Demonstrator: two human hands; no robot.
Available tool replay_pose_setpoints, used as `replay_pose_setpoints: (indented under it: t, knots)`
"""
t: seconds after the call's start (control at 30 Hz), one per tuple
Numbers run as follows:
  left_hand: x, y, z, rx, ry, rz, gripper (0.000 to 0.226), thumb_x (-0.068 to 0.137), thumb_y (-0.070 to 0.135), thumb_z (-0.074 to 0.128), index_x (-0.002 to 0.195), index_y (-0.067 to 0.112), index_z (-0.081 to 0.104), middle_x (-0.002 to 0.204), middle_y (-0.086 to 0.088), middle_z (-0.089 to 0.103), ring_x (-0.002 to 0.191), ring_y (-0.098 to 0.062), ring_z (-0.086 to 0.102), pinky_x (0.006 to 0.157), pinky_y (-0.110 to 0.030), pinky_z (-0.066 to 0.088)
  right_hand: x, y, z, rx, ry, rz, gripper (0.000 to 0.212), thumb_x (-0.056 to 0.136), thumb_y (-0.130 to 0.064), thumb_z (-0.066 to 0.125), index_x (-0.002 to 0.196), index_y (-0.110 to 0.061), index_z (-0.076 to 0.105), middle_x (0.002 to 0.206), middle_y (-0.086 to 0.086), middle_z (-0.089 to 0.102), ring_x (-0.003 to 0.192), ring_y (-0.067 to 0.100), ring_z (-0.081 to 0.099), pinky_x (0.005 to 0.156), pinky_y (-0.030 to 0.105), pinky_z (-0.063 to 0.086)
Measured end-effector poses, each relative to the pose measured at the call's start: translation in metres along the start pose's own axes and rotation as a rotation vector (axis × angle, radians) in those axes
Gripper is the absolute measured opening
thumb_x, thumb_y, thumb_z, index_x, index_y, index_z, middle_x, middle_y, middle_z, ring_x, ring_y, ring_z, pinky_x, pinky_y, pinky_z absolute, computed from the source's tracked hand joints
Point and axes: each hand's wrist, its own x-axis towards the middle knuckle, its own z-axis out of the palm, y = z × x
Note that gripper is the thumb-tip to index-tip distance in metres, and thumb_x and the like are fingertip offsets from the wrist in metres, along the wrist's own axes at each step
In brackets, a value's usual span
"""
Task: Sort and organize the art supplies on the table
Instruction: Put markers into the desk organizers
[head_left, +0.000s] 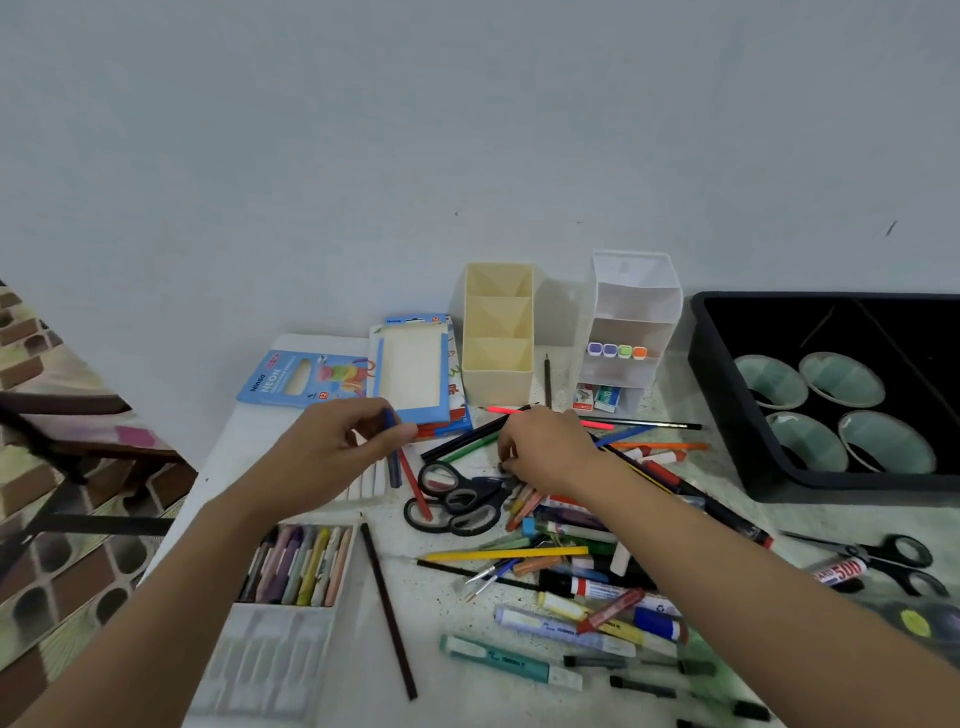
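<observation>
My left hand (332, 447) pinches a dark blue crayon (393, 462) upright over a white tray of chalk-like sticks (370, 483). My right hand (545, 449) reaches down into the loose pile of pencils, markers and crayons (571, 566), its fingertips curled on a small dark item I cannot identify. Two pairs of black scissors (457, 499) lie between my hands. An open box of pastel crayons (298, 564) sits at the front left. A cream three-part holder (497, 332) and a clear tiered organizer (631, 332) stand at the back.
A blue neon crayon box (301, 379) and an open blue box lid (410, 374) lie at the back left. A black bin (727, 415) with several round bowls stands at the right. Another pair of scissors (893, 564) lies at the right edge. A wall is close behind.
</observation>
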Motion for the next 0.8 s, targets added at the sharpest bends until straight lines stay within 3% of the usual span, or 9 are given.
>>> replay_pose_setpoints:
  t: [0.07,0.2,0.33,0.5,0.57,0.67,0.8]
  knots:
    - [-0.002,-0.004,-0.007,0.011,-0.038,-0.007,0.034,0.09,0.054,0.057,0.079,0.024,0.068,0.075,0.006,0.067,0.072,-0.015,0.061,0.073,-0.045,0.052,0.003,-0.004,-0.001,-0.025,-0.027,0.019,0.013,0.093,-0.02,0.066,0.103,-0.027,0.071,0.103,0.002,0.068,0.103,0.027,0.058,0.092,0.045,0.037]
    - [-0.005,-0.006,-0.016,0.064,-0.136,-0.012,0.033,0.089,0.054,0.056,0.077,0.025,0.067,0.074,0.012,0.068,0.072,-0.006,0.064,0.067,-0.019,0.046,0.006,-0.008,-0.001,-0.06,-0.029,0.033,0.013,0.092,-0.017,0.067,0.1,-0.027,0.069,0.102,0.002,0.068,0.101,0.027,0.059,0.099,0.049,0.035]
    - [-0.011,-0.017,-0.03,0.076,-0.171,-0.044,0.028,0.088,0.053,0.059,0.081,0.027,0.068,0.076,0.012,0.07,0.074,-0.006,0.067,0.068,-0.023,0.048,0.0,-0.014,0.001,0.044,0.093,0.059,0.007,0.098,-0.024,0.059,0.101,-0.025,0.065,0.103,0.001,0.066,0.099,0.026,0.059,0.082,0.038,0.039]
    - [-0.033,-0.035,-0.044,0.077,-0.18,-0.155,0.028,0.083,0.055,0.063,0.09,0.028,0.068,0.071,0.01,0.072,0.065,-0.009,0.061,0.066,-0.026,0.048,-0.02,-0.052,-0.004,0.662,0.372,0.072,0.005,0.098,-0.022,0.063,0.097,-0.018,0.066,0.086,-0.005,0.066,0.08,0.014,0.06,0.072,0.028,0.049]
    - [-0.045,-0.042,-0.047,0.093,-0.196,-0.184,0.03,0.082,0.056,0.063,0.09,0.027,0.068,0.069,0.007,0.073,0.061,-0.008,0.058,0.065,-0.026,0.045,-0.028,-0.073,-0.005,0.819,0.359,0.039,0.001,0.097,-0.019,0.065,0.098,-0.018,0.065,0.083,-0.004,0.066,0.076,0.015,0.061,0.069,0.025,0.05]
    - [-0.065,-0.052,-0.05,0.091,-0.163,-0.227,0.028,0.083,0.053,0.064,0.086,0.026,0.069,0.062,0.006,0.068,0.051,-0.005,0.049,0.061,-0.027,0.041,-0.037,-0.096,-0.001,0.901,0.297,-0.013,0.012,0.096,-0.015,0.064,0.108,-0.017,0.066,0.085,0.0,0.065,0.076,0.015,0.061,0.071,0.026,0.051]
    - [-0.09,-0.068,-0.058,0.082,-0.062,-0.287,0.03,0.08,0.056,0.061,0.087,0.029,0.071,0.064,0.005,0.07,0.057,-0.011,0.06,0.067,-0.034,0.051,-0.047,-0.12,0.009,0.978,0.199,-0.064,0.013,0.098,-0.015,0.062,0.109,-0.015,0.069,0.084,0.007,0.063,0.062,0.004,0.052,0.058,0.019,0.045]
